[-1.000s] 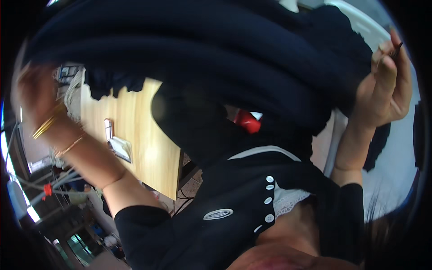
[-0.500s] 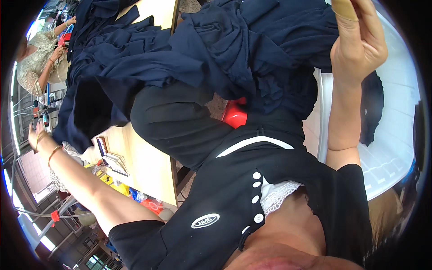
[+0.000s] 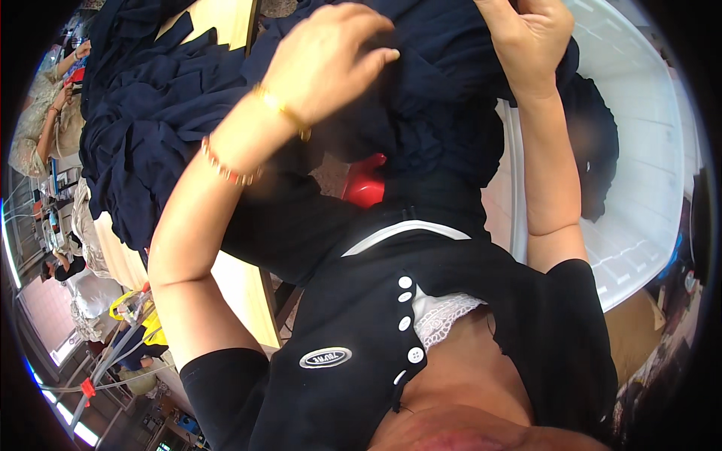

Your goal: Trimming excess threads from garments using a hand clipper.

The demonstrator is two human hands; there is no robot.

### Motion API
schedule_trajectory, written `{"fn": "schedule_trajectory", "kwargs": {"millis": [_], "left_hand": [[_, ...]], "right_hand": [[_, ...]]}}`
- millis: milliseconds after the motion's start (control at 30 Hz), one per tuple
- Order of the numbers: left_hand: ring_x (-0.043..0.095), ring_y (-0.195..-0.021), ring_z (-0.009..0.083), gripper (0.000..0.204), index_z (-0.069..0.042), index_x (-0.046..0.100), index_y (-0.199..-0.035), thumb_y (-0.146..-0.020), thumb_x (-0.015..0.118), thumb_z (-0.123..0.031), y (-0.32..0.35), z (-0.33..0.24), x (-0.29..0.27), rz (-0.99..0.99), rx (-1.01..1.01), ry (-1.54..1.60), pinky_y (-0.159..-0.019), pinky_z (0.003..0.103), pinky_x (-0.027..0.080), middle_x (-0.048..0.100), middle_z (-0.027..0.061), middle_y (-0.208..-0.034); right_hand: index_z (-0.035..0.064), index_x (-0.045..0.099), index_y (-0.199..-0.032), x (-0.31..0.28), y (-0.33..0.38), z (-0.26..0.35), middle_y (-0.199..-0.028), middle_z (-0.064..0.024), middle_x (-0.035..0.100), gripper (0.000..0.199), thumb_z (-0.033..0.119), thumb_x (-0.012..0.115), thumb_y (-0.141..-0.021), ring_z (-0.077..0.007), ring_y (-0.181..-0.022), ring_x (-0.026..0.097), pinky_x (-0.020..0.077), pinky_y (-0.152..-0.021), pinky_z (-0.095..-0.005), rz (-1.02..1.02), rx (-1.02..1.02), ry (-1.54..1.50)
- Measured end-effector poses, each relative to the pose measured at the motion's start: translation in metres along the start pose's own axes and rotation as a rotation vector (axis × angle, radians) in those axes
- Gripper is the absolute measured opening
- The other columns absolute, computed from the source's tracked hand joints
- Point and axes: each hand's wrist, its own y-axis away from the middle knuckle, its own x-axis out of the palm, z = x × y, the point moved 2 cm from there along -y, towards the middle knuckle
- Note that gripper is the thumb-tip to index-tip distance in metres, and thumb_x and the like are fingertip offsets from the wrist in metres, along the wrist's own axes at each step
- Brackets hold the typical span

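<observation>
Dark navy cloth (image 3: 444,83) lies heaped across my lap and over the table to the left. My left hand (image 3: 327,68) is above the cloth at the top middle, thumb and fingers apart, with nothing seen in it. At the upper right, my right hand (image 3: 530,37) is bent closed beside the cloth. The picture's top edge cuts off its fingertips, so what they hold is hidden.
A large white plastic tub (image 3: 639,188) stands at my right, with a dark piece of cloth (image 3: 598,150) in it. A pale wooden table (image 3: 244,293) is on the left. Something red (image 3: 366,180) shows below the lap cloth. Another person (image 3: 45,120) works at the far left.
My left hand has swung from the far left, where loose cloth was spread beside it, to above the cloth at the top middle. My right hand has shifted left and upward.
</observation>
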Motion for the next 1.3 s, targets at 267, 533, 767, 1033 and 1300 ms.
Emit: {"fn": "schedule_trajectory", "kwargs": {"millis": [267,533,767,1033,1300], "left_hand": [[0.061,-0.089,0.0298,0.018,-0.004,0.068,-0.091,-0.083,0.062,-0.019,0.009,0.035,0.032,0.173,-0.148,-0.09,-0.079,0.038,0.049,0.064,0.0118,-0.085],[0.057,-0.077,0.0238,0.007,-0.002,0.067,-0.088,-0.082,0.063,-0.003,0.037,0.002,-0.027,0.068,-0.17,0.165,-0.071,0.03,0.046,0.059,0.0083,-0.076],[0.059,-0.08,0.0215,0.007,0.0,0.064,-0.088,-0.082,0.061,-0.001,0.061,0.011,-0.045,0.327,-0.293,0.351,-0.074,0.029,0.046,0.062,0.0084,-0.08],[0.051,-0.074,0.0035,0.018,-0.002,0.061,-0.089,-0.089,0.063,-0.019,0.028,0.031,-0.044,0.22,-0.537,0.517,-0.066,0.018,0.042,0.057,-0.0034,-0.079],[0.06,-0.106,0.0339,0.058,-0.001,0.063,-0.114,-0.082,0.059,-0.049,-0.05,0.066,0.057,-0.01,-0.678,0.052,-0.09,0.04,0.047,0.066,0.0205,-0.105]], "right_hand": [[-0.002,0.057,-0.119,-0.021,-0.004,-0.008,-0.072,-0.0046,0.057,0.051,0.024,0.073,-0.078,-0.0135,-0.062,0.052,0.0435,-0.059,-0.0259,0.236,0.478,1.458],[0.005,0.065,-0.096,-0.056,0.011,-0.024,-0.069,-0.0063,0.06,0.027,0.027,0.069,-0.081,-0.0212,-0.065,0.059,0.0443,-0.061,-0.0318,0.596,0.326,1.722],[0.0026,0.063,-0.082,-0.02,-0.005,0.059,-0.061,0.0027,0.048,0.02,0.007,0.077,-0.069,-0.0044,-0.054,0.042,0.0316,-0.049,-0.0215,0.83,0.49,1.061],[0.0013,0.062,-0.075,0.019,0.022,0.069,-0.061,-0.0061,0.055,0.016,0.006,0.063,-0.06,-0.0243,-0.051,0.056,0.0409,-0.046,-0.0303,1.307,0.613,0.643],[0.0052,0.065,-0.078,0.013,0.034,0.039,-0.056,-0.0054,0.054,0.017,0.012,0.073,-0.064,-0.022,-0.049,0.054,0.0386,-0.046,-0.0297,1.316,0.774,0.967]]}}
